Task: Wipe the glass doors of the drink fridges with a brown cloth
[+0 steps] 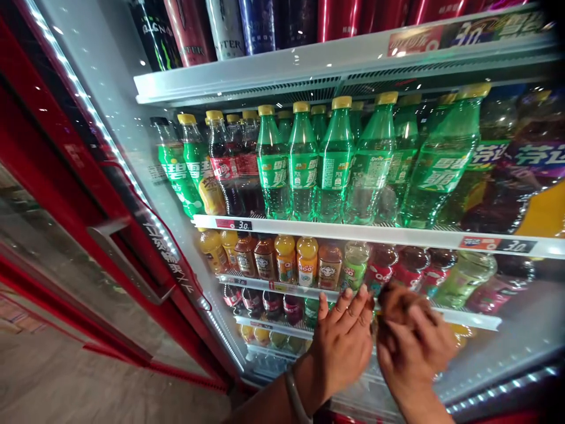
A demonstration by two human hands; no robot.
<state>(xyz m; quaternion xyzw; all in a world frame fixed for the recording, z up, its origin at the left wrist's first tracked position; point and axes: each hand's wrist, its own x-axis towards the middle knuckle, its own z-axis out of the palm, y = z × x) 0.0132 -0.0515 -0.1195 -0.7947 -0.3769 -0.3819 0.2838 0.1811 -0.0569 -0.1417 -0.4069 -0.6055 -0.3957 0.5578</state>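
At lower centre, the open left hand [346, 347] and curled right hand [417, 359], its grip too blurred to tell, near a Qoo bottle [355, 268] that bumping fingers could topple.

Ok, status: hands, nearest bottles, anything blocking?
Left hand open, fingers spread. Right hand blurred, grip unclear. Nearest bottles on shelf; hands hide part of shelf edge.

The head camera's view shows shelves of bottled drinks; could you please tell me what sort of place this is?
Probably a small shop, seen at a drinks cooler: rows of bottles stand on lit shelves, price tags line the shelf edges, and a red-framed door has a metal handle.
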